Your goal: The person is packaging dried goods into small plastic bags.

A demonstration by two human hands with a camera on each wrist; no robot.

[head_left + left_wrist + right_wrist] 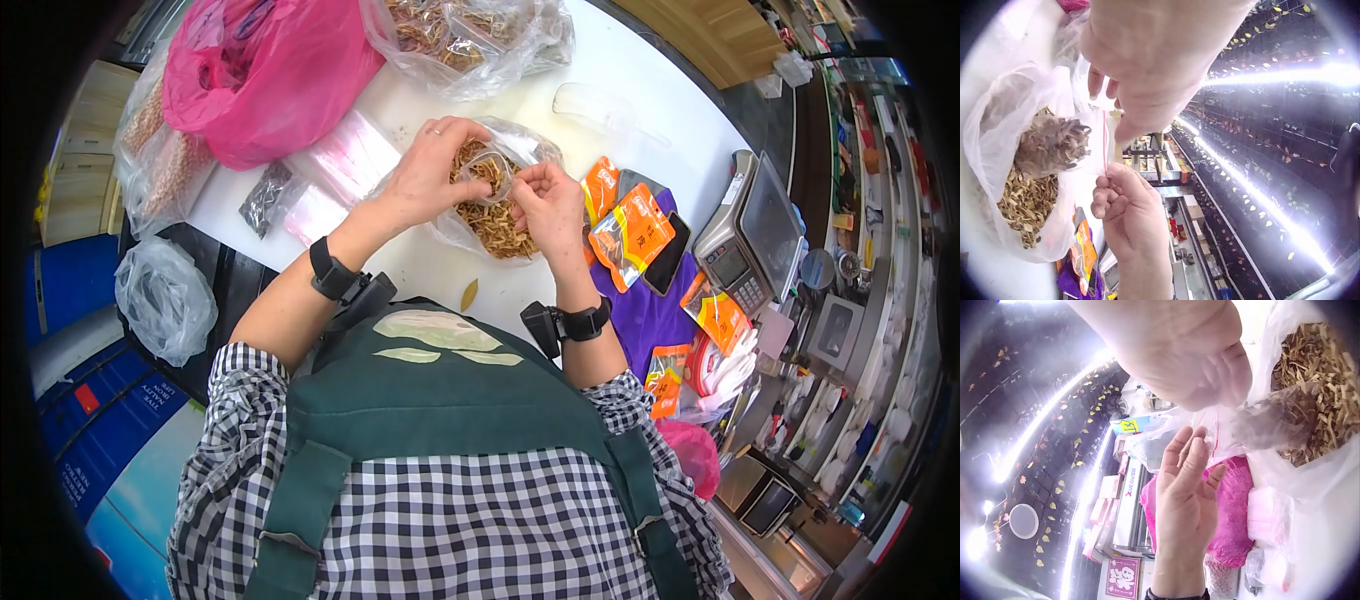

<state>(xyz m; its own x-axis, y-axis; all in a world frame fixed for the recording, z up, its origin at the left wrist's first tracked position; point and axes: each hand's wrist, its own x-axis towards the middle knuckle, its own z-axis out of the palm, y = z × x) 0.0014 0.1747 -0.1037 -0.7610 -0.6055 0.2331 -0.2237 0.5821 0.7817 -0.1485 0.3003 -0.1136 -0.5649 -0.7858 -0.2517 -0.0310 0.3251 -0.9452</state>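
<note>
A small clear zip-lock bag [1054, 147], with brown dried slices inside, is held over a larger clear plastic bag [994, 153] of loose dried, chopped brown pieces [505, 232]. My left hand [430, 172] holds one side of the small bag's mouth, its thumb and fingers at the edge. On the other side, my right hand [550, 208] pinches the mouth between thumb and fingertips, at the end of the red zip line in the left wrist view. The filled part hangs toward the loose pieces.
A pink plastic bag [265, 85] and another clear bag of dried pieces [465, 50] lie at the back. Empty pink-edged bags [345, 160] are left of the hands. Orange packets [632, 238], a phone [668, 255] and a scale [745, 245] lie to the right.
</note>
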